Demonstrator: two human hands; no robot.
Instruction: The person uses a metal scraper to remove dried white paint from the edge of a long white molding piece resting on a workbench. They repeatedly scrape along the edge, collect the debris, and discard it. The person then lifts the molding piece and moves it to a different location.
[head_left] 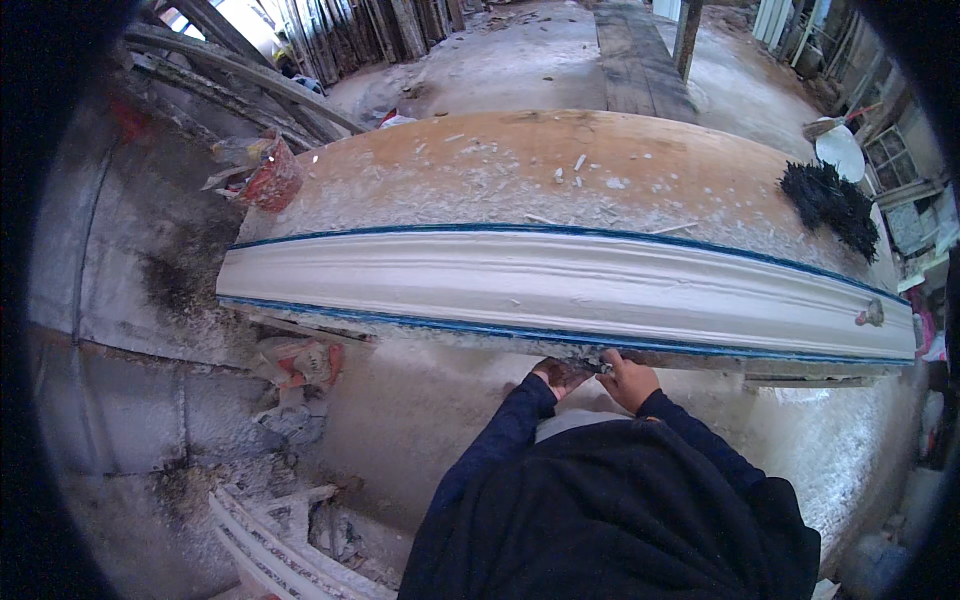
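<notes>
Looking down, we have our right hand (632, 384) in a narrow grip on a small dark piece (602, 369), beside our left hand (564, 378), whose grip we cannot tell. Just beyond both, the white moulding (560, 280) lies crosswise on the desk (480, 148).

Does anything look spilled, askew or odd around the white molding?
Scattered white flakes litter the tabletop beyond the white molding, looking like spilled debris. A small pinkish-grey lump sits near the molding's right end, odd on its otherwise mostly bare face. The small dark item at the right hand is too unclear to judge.
</notes>
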